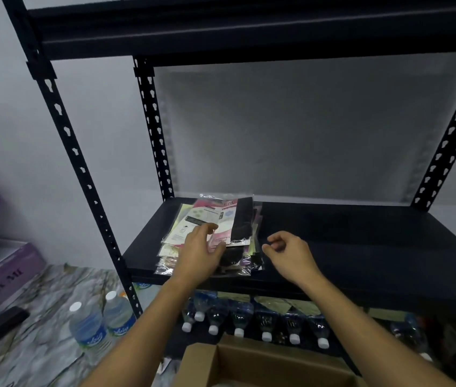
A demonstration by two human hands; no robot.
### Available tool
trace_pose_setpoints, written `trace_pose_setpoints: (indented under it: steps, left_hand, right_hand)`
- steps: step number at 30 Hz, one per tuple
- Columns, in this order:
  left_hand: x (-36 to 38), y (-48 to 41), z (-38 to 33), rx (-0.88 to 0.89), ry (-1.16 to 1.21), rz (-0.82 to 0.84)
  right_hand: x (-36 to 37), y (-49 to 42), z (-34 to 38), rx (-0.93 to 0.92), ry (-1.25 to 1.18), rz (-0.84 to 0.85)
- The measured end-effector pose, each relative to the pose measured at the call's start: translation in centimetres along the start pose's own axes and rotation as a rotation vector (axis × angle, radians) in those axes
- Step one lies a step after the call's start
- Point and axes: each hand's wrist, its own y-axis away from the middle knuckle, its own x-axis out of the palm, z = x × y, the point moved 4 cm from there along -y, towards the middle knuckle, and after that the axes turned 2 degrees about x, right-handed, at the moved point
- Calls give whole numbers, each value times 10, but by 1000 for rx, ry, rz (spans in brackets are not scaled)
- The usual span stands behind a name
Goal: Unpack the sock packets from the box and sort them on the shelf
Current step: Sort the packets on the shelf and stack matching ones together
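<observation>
A stack of sock packets in clear plastic lies on the left part of the black shelf board. The top packet has a pink and white card and a black sock. My left hand rests on the stack's front half with fingers spread fairly straight on the top packet. My right hand hovers just right of the stack over the shelf, fingers loosely curled and holding nothing. An open cardboard box sits below, at the bottom of the view between my forearms.
Black slotted uprights frame the shelf, with another board overhead. Under the shelf lies a row of water bottles. Two upright bottles stand on the marbled floor at left, near a purple box.
</observation>
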Motion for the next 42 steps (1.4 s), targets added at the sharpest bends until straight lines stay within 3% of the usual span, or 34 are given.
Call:
trace_pose_setpoints:
  steps: [5,10,15,25,30,34,42]
  left_hand:
    - [-11,-17,21,-14,-120,-70]
    - [-27,-29,42,-159,-328,-191]
    - [-32,-36,65,-302,-424,-158]
    - [-52,-42,65,-389,15,-166]
    - [-60,-35,51,-352,219,-272]
    - [-58,-28,43,-326,301,-308]
    - [-49,-14,11,-239,331,-383]
  right_hand:
    - [23,-23,7,24,-11,-19]
    - [45,-45,13,82,-1,-29]
    - [58,-52,21,110,9,-1]
    - [49,-52,19,207,-181,17]
    - [47,-45,14,305,-442,10]
    - [39,-38,11,313,-592,10]
    - [-24,-14,-7,220,-656,-83]
